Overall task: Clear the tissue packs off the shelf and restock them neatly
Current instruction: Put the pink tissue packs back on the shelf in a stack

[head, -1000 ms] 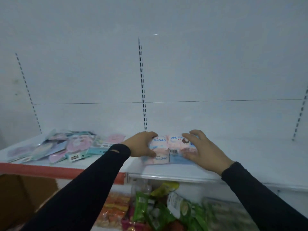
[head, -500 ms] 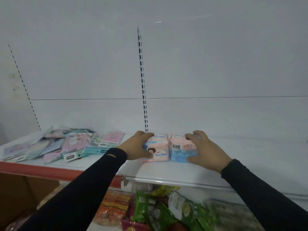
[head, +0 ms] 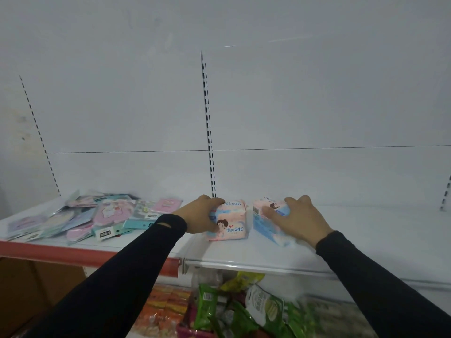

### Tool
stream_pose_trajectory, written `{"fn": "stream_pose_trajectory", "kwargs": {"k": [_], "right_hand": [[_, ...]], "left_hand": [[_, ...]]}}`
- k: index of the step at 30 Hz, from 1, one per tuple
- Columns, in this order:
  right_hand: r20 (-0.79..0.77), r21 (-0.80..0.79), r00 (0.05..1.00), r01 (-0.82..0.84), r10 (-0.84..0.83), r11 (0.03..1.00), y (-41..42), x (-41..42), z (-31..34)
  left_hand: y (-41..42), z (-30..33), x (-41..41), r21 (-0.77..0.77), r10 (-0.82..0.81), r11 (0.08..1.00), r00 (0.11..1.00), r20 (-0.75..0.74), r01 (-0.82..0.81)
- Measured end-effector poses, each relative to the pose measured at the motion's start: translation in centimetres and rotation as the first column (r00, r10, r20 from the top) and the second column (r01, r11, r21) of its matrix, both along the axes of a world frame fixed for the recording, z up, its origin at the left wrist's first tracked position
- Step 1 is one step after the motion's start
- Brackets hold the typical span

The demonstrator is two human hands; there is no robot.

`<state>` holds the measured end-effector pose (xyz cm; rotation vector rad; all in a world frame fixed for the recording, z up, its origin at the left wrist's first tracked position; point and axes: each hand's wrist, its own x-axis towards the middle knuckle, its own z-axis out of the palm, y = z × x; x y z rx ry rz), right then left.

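Observation:
Two tissue packs stand on the white shelf (head: 366,245). The left tissue pack (head: 231,219) is pink and printed "240"; my left hand (head: 201,215) grips its left end, thumb on the front, fingers over the top. The right tissue pack (head: 267,222) is pink and blue with a barcode on its left end; my right hand (head: 296,219) lies over it with fingers curled round its top and front. A small gap separates the two packs. Both stand just right of the slotted upright (head: 208,132).
A loose heap of flat pastel packets (head: 80,217) covers the left shelf section, which has a red front strip (head: 73,252). Green and orange snack bags (head: 234,311) fill the level below. The white back panel rises behind; another slotted upright (head: 446,193) stands far right.
Both packs went from lying flat and touching to standing further back on the shelf. My right hand has drawn its pack to the right, opening a gap between them.

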<state>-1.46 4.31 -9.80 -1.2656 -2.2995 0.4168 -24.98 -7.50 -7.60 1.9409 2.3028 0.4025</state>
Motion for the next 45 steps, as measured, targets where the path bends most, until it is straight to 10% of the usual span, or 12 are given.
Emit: {"fn": "stream_pose_trajectory", "kwargs": {"k": [9,17,24,45], "right_hand": [[-0.060,-0.045,0.951,-0.305,0.302,0.951,-0.4,-0.4,1.4],[0.479,0.112,0.751,-0.566,0.454,0.817,2.5,-0.6,2.0],[0.215,0.152,0.933,-0.325,0.290,0.933,3.2,-2.2,1.0],[0.015,0.145,0.969,-0.245,0.246,0.959,3.4,-2.3,-1.1]], "left_hand": [[-0.2,-0.4,-0.3,0.008,0.000,1.000,0.999,-0.038,0.000],[-1.2,0.4,-1.9,-0.055,0.035,0.998,0.997,-0.069,-0.038],[-1.3,-0.4,-2.9,0.010,0.083,0.997,0.996,-0.039,-0.083],[0.6,-2.8,-2.8,0.136,0.117,0.972,0.895,0.431,-0.193]]}}
